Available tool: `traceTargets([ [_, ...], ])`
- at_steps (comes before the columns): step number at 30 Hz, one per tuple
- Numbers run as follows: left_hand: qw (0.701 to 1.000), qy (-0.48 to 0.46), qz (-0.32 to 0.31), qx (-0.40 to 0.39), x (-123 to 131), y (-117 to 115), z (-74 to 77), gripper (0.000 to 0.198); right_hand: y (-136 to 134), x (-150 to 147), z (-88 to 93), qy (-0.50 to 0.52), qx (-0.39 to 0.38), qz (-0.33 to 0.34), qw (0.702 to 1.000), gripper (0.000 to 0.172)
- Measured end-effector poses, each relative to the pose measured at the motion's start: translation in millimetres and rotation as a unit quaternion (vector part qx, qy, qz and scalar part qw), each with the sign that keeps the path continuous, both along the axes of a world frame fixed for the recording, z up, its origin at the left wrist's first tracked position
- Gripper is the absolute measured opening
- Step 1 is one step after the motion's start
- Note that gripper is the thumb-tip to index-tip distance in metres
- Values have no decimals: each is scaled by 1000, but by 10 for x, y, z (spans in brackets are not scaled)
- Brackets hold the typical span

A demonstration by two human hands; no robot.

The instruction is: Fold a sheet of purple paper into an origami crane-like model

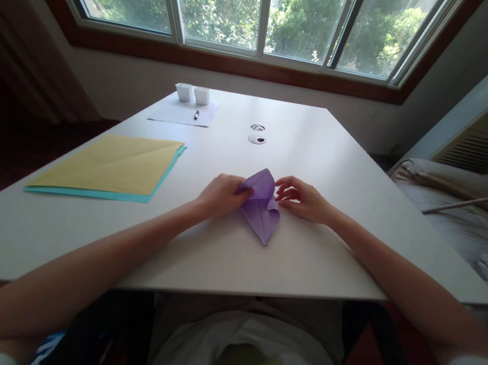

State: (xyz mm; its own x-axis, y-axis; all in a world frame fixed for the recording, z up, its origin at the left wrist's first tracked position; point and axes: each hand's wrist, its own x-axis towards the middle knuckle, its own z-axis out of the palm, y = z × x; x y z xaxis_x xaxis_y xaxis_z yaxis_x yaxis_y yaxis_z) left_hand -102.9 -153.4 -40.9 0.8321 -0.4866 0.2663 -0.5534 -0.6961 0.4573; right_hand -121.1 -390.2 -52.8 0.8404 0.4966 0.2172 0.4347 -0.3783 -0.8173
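A folded sheet of purple paper [262, 214] is held just above the white table, near its front edge. Creases run across it, and one flap curls up on the right side. My left hand [223, 194] grips the paper's left side, thumb on top and the other fingers behind it. Close by the right edge, my right hand [300, 199] has its fingers apart and slightly bent. Its fingertips are beside the curled flap; whether they touch it I cannot tell.
On the left of the table [192, 261] lie yellow paper [110, 162] and turquoise paper [162, 177] beneath it. Farther back, a pen [196, 115] rests on white paper [166, 111] near two small white containers [201, 96]. Round metal fittings [256, 139] sit mid-table.
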Motion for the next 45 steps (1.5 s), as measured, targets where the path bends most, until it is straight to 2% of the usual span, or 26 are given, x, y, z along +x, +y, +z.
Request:
traceTargets([
  [6, 1000, -11, 0, 6, -11, -14, 11, 33, 56, -23, 16, -36, -20, 0, 999, 36],
  [11, 999, -13, -30, -5, -17, -30, 2, 30, 97, -11, 30, -107, -97, -30, 989, 41],
  [16, 998, -5, -65, -11, -22, -52, -20, 29, 132, 21, 25, -137, -135, -41, 980, 20],
  [20, 994, -1, -107, -15, -26, -54, -28, 22, 137, 40, 5, -143, -139, -78, 977, 11],
  [22, 993, 0, -118, -11, -25, -49, -35, 30, 126, 48, 2, -131, -135, -95, 978, 13],
  [27, 993, -34, -103, -39, -10, -46, -113, 82, 97, 55, 36, -107, -161, -150, 970, 27],
  [30, 990, -89, -85, -61, -28, -57, -155, 92, 93, 60, 46, -110, -183, -177, 961, 32],
  [33, 985, -149, -72, -43, -89, -70, -135, 78, 91, 67, 34, -113, -187, -190, 957, 31],
  [36, 978, -194, -70, 27, -166, -76, -79, 48, 86, 71, 20, -113, -185, -191, 957, 28],
  [39, 963, -224, -118, 94, -224, -74, -39, 21, 79, 79, 10, -116, -183, -200, 956, 23],
  [45, 936, -225, -232, 143, -273, -82, -43, 34, 61, 109, 4, -116, -190, -210, 952, 19],
])
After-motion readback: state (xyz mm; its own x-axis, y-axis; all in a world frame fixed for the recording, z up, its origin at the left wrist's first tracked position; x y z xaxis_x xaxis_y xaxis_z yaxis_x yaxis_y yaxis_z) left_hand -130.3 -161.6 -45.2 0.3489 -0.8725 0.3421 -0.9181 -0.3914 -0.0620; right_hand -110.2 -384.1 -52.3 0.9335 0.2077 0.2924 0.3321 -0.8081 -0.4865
